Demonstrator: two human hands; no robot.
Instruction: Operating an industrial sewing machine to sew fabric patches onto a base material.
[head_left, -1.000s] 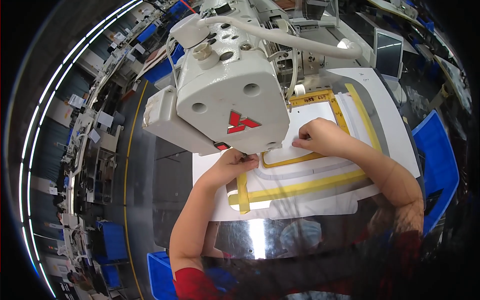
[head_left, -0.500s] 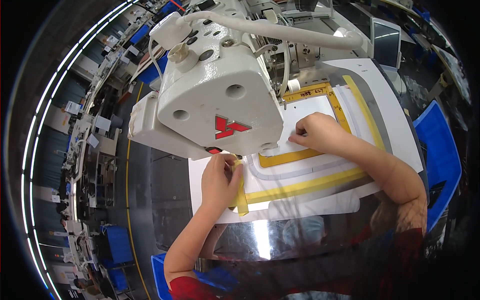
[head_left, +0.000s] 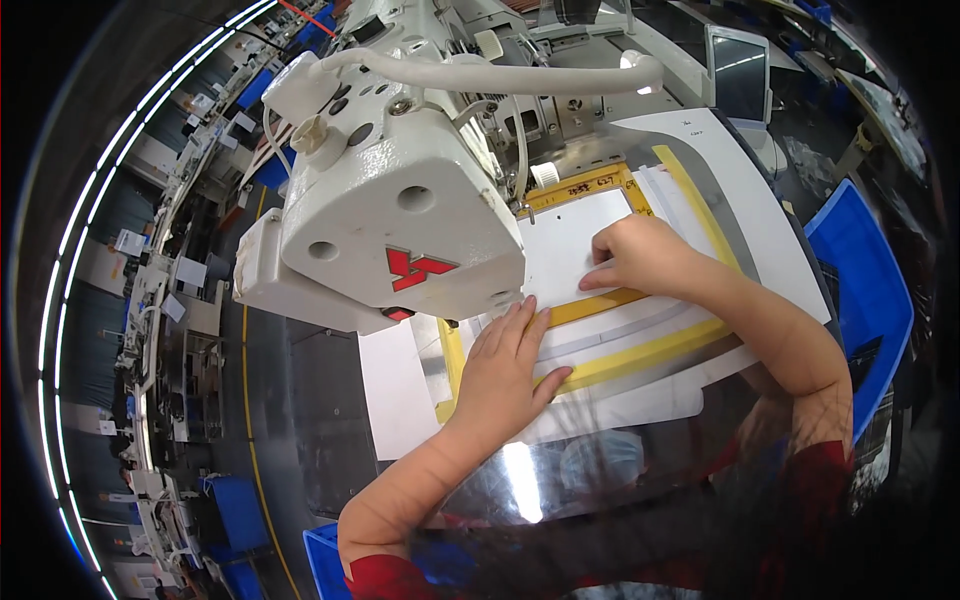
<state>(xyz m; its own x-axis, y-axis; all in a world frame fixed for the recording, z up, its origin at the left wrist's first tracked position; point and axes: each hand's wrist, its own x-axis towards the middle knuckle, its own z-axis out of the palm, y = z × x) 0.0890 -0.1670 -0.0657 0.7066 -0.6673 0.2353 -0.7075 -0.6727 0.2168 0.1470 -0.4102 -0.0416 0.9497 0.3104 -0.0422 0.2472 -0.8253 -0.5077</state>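
My left hand [head_left: 505, 371] lies open with fingers extended on the white sheet and pale strip beside the lower edge of a yellow frame [head_left: 630, 297], just below the machine head. My right hand [head_left: 640, 258] is closed with fingertips pinched on or just over a white panel [head_left: 565, 235] inside that frame; what they hold, if anything, I cannot make out. Yellow tape [head_left: 690, 187] borders the layered white sheets [head_left: 775, 245]. A white sewing machine head [head_left: 390, 200] with a red emblem overhangs the frame and hides part of it.
A small screen [head_left: 738, 70] stands behind at the right. Blue bins [head_left: 875, 260] sit beside the dark table [head_left: 320, 420]. On the left runs an aisle with a yellow floor line [head_left: 247, 370], lined by more machines and tables.
My left hand has left the yellow tape at the left, moved right and flattened beside the frame. My right hand stays pinched over the panel. The view has shifted slightly.
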